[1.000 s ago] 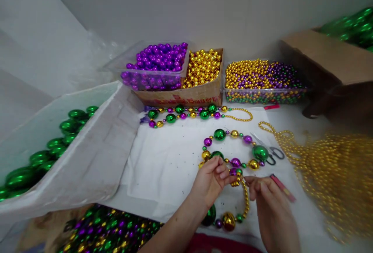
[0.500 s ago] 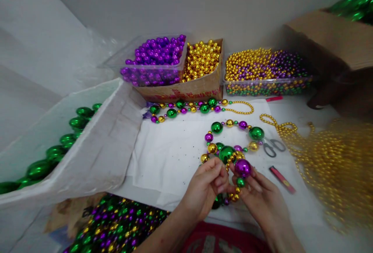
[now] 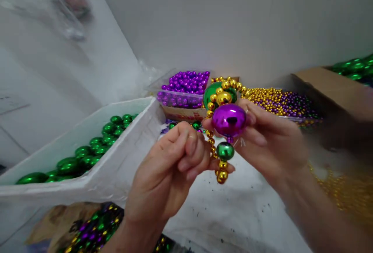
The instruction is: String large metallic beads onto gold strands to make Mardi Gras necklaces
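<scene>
Both hands are raised close to the camera with a bead necklace between them. My left hand is closed in a pinch on the strand beside a small green bead. My right hand is wrapped round the strand behind a large purple bead, with a gold bead and a large green bead above it. A short run of small gold beads hangs below the hands.
A white box of large green beads stands at the left. Tubs of purple beads and mixed gold, purple and green beads line the back wall. A cardboard box is at the right, finished necklaces at the bottom left.
Both hands have lifted the necklace off the white cloth up toward the camera. The view has tilted upward, so the cloth, scissors and other necklace have dropped out of sight.
</scene>
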Action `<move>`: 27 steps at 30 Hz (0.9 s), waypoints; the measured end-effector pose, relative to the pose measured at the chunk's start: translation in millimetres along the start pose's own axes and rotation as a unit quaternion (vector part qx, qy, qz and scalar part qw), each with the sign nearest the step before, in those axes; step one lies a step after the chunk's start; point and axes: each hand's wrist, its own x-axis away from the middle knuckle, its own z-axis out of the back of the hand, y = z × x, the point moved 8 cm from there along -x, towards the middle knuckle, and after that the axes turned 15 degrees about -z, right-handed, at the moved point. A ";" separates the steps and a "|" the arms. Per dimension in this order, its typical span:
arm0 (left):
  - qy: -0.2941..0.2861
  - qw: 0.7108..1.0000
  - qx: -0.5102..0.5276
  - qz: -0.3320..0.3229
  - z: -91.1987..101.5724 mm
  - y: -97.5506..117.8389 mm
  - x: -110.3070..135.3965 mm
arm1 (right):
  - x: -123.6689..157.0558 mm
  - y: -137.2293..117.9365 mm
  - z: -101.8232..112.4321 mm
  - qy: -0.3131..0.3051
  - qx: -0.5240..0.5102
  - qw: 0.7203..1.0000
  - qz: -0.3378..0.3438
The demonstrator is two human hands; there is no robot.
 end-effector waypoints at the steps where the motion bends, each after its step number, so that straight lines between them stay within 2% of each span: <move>1: 0.006 1.000 0.003 -0.008 3.5 0.7 -0.5 | -4.8 -0.8 -1.7 -0.001 0.008 1.000 -0.003; 7: 0.030 0.999 0.038 -0.022 22.5 -20.5 -7.2 | -30.2 6.2 10.4 0.021 0.023 0.999 -0.039; 12: 0.018 0.994 0.049 -0.096 10.0 -8.7 -13.9 | -29.1 -21.2 -1.9 0.037 0.073 0.996 0.018; 15: 0.010 0.994 0.059 -0.087 2.0 -17.4 -19.0 | -19.0 -26.2 11.0 0.079 0.065 0.993 0.050; 17: 0.008 0.997 0.066 -0.045 1.9 -38.3 -21.8 | -8.8 -17.7 34.4 0.128 0.040 0.989 0.056; 21: -0.002 0.996 0.046 0.078 12.5 -101.2 -16.3 | 18.2 19.9 83.4 0.186 -0.021 0.981 0.043; 24: 0.005 0.987 -0.005 0.159 27.3 -145.7 -2.0 | 41.5 51.0 109.6 0.208 -0.045 0.977 0.029; 27: 0.007 0.972 -0.085 0.217 41.6 -176.0 12.4 | 62.5 74.1 127.3 0.236 -0.047 0.971 0.019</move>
